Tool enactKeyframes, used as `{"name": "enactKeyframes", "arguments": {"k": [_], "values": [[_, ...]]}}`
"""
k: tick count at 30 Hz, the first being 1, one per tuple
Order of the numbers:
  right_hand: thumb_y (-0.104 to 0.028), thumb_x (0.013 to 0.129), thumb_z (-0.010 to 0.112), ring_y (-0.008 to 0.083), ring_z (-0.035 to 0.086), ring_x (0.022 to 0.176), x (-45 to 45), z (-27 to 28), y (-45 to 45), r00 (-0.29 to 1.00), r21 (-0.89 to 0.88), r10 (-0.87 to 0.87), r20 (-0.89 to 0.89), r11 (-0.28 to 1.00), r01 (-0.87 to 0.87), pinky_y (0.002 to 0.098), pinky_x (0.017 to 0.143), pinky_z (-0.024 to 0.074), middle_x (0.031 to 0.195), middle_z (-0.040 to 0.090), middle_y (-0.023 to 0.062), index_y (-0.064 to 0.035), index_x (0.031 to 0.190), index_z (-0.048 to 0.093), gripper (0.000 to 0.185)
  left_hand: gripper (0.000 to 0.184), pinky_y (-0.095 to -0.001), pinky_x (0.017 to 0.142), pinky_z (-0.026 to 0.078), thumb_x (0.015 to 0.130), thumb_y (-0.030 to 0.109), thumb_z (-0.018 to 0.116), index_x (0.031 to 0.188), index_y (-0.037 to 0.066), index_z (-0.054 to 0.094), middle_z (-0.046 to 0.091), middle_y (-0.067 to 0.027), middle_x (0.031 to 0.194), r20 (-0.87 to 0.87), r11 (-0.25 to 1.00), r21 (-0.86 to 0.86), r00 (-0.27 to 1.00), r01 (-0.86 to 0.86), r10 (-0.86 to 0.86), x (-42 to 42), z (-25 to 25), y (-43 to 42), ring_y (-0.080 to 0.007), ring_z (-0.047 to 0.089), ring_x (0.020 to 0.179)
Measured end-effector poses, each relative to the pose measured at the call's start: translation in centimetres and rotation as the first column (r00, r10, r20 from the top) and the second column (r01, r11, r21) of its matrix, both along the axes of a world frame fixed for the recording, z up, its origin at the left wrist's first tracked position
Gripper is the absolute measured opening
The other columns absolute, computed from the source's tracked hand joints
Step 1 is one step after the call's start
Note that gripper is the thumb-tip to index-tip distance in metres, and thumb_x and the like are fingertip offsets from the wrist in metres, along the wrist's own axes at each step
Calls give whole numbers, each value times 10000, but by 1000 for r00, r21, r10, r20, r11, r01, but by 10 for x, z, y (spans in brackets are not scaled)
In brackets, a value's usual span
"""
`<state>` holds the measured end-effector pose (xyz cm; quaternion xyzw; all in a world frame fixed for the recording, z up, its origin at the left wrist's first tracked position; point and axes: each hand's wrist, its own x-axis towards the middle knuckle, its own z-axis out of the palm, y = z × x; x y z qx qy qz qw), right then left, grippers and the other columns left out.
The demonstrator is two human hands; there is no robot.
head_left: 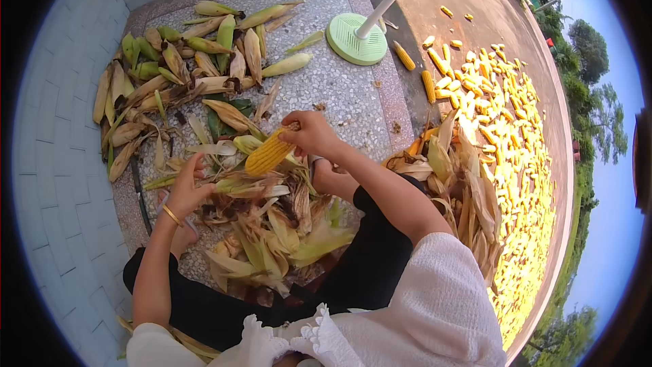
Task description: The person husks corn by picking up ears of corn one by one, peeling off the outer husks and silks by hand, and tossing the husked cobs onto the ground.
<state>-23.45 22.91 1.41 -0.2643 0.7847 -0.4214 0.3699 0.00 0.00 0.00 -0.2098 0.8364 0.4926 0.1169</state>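
My right hand (311, 134) grips a bare yellow corn cob (269, 154) by its upper end, above a heap of loose husks (272, 231) between my legs. To the left of the cob, my left hand (190, 187) holds nothing, its fingers apart and curved over the edge of the husks. Beyond both hands, a pile of corn still in its husks (183, 61) lies on the speckled floor.
A green fan base (356, 39) with a white pole stands ahead. Many bare cobs (516, 163) cover the ground at the right. More dry husks (468, 190) lie beside my right leg. A pale brick wall (61, 143) runs along the left.
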Motion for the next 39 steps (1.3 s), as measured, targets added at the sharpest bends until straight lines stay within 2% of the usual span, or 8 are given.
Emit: {"name": "enactKeyframes", "arguments": {"k": [5, 10, 15, 17, 20, 23, 29, 39], "values": [[-141, 762, 693, 206, 645, 520, -138, -59, 127, 760, 47, -391, -519, 875, 483, 289, 415, 525, 819, 649, 183, 77, 1035, 589, 365, 595, -374, 903, 440, 753, 125, 665, 1287, 11, 429, 492, -144, 1226, 41, 985, -153, 997, 77, -71, 0, -17, 6, -270, 522, 1067], [-135, 718, 685, 196, 610, 543, -243, -28, 245, 368, 114, -681, -633, 389, 914, 294, 420, 501, 796, 638, 153, 81, 927, 564, 324, 577, -382, 924, 426, 736, 125, 653, 1250, -26, 439, 496, -177, 1203, 34, 973, -199, 993, 115, -110, -2, -5, 2, -306, 519, 1101], [-164, 723, 694, 213, 648, 641, -259, -77, 272, 524, 301, -331, -785, 535, 789, 328, 485, 491, 800, 647, 126, 39, 976, 604, 336, 577, -389, 952, 400, 722, 128, 644, 1240, -27, 443, 493, -206, 1194, 17, 955, -256, 988, 151, -152, 5, -11, 2, -367, 496, 1119], [-140, 733, 678, 212, 668, 644, -225, -80, 229, 738, 305, -560, -377, 677, 670, 317, 472, 480, 776, 643, 111, 44, 952, 606, 295, 567, -390, 953, 395, 725, 130, 646, 1232, -28, 447, 489, -215, 1192, 22, 959, -224, 985, 173, -173, 2, -3, 5, -384, 485, 1122], [-205, 719, 647, 267, 670, 576, -184, -88, 151, 969, 574, 23, -246, 809, 127, 354, 588, 541, 704, 674, 153, 52, 775, 659, 264, 557, -396, 940, 400, 730, 135, 650, 1224, -29, 451, 495, -212, 1169, -22, 941, -266, 974, 210, -224, 7, -4, 4, -386, 490, 1107], [-151, 692, 580, 356, 626, 932, -147, -120, 71, 729, 739, 593, -344, 649, -180, 422, 796, 510, 940, 651, 223, 0, 847, 673, 236, 544, -402, 930, 406, 740, 140, 653, 1221, -22, 457, 502, -208, 1144, -4, 926, -301, 971, 227, -240, 11, 4, 3, -385, 498, 1088], [-194, 763, 538, 370, 630, 876, -52, -164, -82, 587, 541, 721, -369, 680, -495, 455, 775, 499, 900, 657, 195, -33, 875, 666, 234, 521, -415, 900, 417, 760, 163, 635, 1224, 1, 464, 512, -199, 1142, 58, 905, -343, 968, 250, -245, 28, 29, -4, -377, 503, 1069], [-216, 768, 531, 368, 639, 889, -53, -242, -201, 596, 668, 724, -347, 637, -385, 463, 792, 505, 941, 659, 209, -18, 878, 681, 272, 503, -403, 811, 396, 773, 218, 659, 1203, 39, 471, 535, -110, 975, 125, 850, -465, 969, 247, -213, 79, 31, -28, -288, 557, 905]]}}
